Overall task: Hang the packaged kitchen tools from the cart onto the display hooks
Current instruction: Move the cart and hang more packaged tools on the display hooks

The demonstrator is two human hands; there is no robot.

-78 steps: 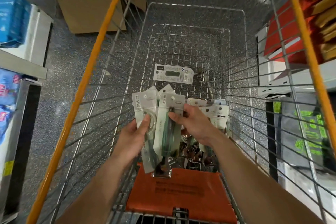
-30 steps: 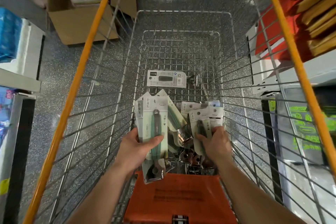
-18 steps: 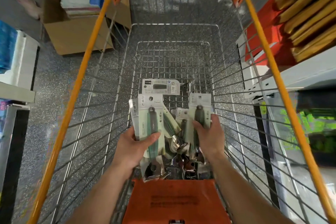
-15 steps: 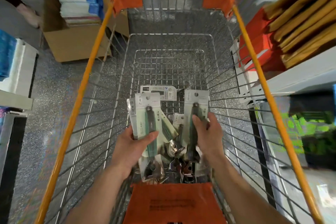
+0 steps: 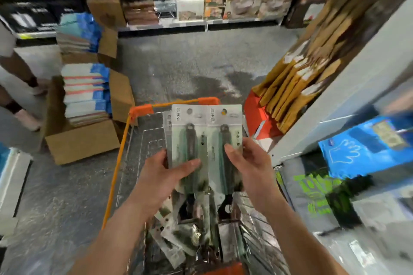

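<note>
Side by side, left hand (image 5: 166, 173) gripping packaged tools (image 5: 189, 140), right hand (image 5: 250, 163) pinching another pack (image 5: 224, 138), above cart (image 5: 116, 169).

Left pack (image 5: 190, 138): clear glossy plastic film over a pale matt paper card; the tool handle inside is smooth and green with a dark strip.
Right pack (image 5: 224, 140): same glossy film and matt card.
Cart (image 5: 113, 183): bright metal wire basket, smooth orange-coated rail, orange plastic corner caps.
Cardboard box (image 5: 82, 144): matt brown board.
Floor (image 5: 178, 60): grey, speckled, faint sheen.
Boards (image 5: 297, 87): brown, wood-looking, matt; blurred.
Blue pack (image 5: 366, 147): glossy plastic film.
</note>
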